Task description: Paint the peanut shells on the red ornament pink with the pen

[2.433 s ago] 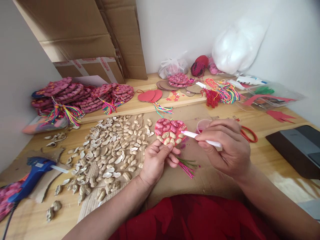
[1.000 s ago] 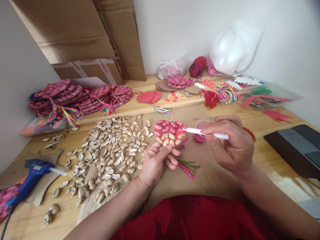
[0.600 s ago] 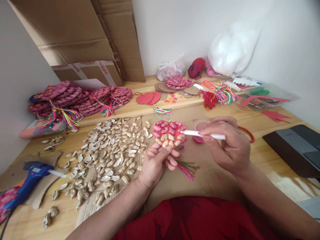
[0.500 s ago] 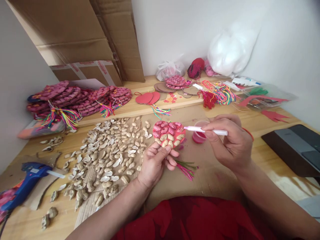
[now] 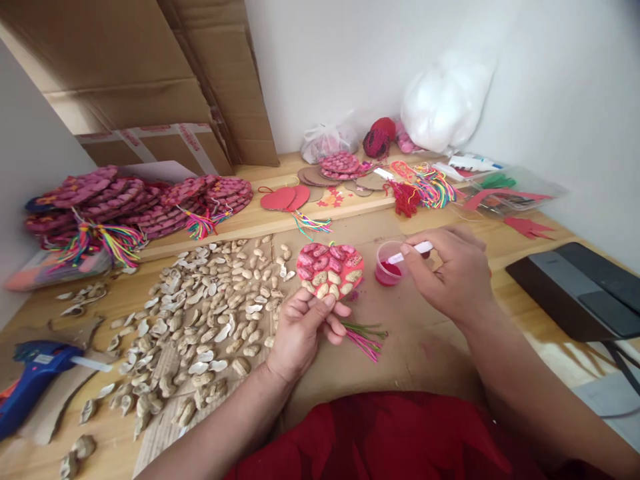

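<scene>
Between the thumb and fingers of my left hand is a red heart-shaped card covered with peanut shells. Its upper shells are painted pink, while the lower ones are bare tan. A pink and green tassel hangs below that hand. My right hand pinches a white paintbrush, its tip lowered into a clear plastic cup of magenta paint. The cup stands on the cardboard just right of the heart; the brush tip itself is hard to make out.
Many loose peanut shells spread over the left side. A blue glue gun lies at far left. Stacked pink shell crafts and red paper hearts sit along the back ledge. At right is a dark device.
The brush has moved from the heart's right edge to the paint cup, carried by my right hand. My left hand still holds the heart. The whole view has shifted slightly.
</scene>
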`<state>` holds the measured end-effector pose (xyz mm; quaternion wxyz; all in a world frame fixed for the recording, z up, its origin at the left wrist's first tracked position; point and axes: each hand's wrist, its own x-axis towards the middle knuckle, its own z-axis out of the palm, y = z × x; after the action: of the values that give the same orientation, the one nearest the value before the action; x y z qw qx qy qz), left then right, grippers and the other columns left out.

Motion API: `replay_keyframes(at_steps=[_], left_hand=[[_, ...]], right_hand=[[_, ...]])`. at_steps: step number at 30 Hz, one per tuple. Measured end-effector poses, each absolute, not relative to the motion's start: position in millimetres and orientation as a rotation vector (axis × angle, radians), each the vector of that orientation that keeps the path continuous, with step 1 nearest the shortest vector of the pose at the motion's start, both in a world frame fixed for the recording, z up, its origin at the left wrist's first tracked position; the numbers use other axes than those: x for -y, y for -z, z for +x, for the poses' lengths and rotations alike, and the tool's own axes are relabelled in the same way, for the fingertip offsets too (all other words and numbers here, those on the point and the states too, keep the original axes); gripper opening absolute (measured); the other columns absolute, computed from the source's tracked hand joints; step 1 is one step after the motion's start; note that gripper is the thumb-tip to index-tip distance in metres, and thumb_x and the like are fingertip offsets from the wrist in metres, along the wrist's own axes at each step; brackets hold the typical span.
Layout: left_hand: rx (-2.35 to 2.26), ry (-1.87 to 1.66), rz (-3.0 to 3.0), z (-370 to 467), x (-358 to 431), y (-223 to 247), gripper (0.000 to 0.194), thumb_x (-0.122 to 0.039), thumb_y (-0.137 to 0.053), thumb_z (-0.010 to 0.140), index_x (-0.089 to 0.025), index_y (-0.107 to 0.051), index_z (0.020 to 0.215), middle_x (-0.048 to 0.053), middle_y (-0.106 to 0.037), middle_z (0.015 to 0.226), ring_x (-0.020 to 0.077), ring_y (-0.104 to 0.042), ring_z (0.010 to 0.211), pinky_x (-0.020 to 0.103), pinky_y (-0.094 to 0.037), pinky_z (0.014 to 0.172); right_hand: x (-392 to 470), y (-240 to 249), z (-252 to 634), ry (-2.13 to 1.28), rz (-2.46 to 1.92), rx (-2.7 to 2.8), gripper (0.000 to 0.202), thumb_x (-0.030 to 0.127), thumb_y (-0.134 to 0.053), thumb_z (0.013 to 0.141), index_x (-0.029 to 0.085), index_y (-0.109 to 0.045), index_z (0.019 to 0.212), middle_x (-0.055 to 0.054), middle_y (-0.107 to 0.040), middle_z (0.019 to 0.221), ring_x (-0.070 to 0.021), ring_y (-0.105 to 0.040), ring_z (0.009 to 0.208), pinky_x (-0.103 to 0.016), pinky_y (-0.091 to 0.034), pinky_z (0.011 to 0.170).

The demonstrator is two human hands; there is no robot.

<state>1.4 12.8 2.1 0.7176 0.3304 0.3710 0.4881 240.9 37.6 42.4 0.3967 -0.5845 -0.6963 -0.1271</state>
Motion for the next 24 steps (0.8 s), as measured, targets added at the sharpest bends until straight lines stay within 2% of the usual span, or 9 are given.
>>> replay_keyframes(at_steps=[15,24], left_hand=[[-0.801,-1.053,0.736,1.3,-12.6,-2.4,0.028,-0.032,-0.083,0.080,-0.014,-0.063,0.090,0.006,-0.079,0.077,0.0109,-0.067,0.046,0.016,-0.053,0.039],[-0.807,-1.049,0.766,1.6,-12.0,4.1,0.026,-0.031,-0.082,0.081,-0.014,-0.064,0.089,0.007,-0.080,0.079,0.0117,-0.068,0.047,0.018,-0.054,0.041]], right_hand=[[-40.6,-40.2,240.3,0.188,-1.485,1.848,0.012,0.032,-0.065,0.087,0.023,-0.072,0.084,-0.003,-0.075,0.080,-0.0213,-0.064,0.081,-0.042,-0.045,0.085],[-36.7,-44.1,242.7,0.299,-1.441,1.678,0.011,0.035,-0.066,0.089,0.025,-0.069,0.086,-0.003,-0.072,0.078,-0.0234,-0.064,0.080,-0.042,-0.044,0.078]])
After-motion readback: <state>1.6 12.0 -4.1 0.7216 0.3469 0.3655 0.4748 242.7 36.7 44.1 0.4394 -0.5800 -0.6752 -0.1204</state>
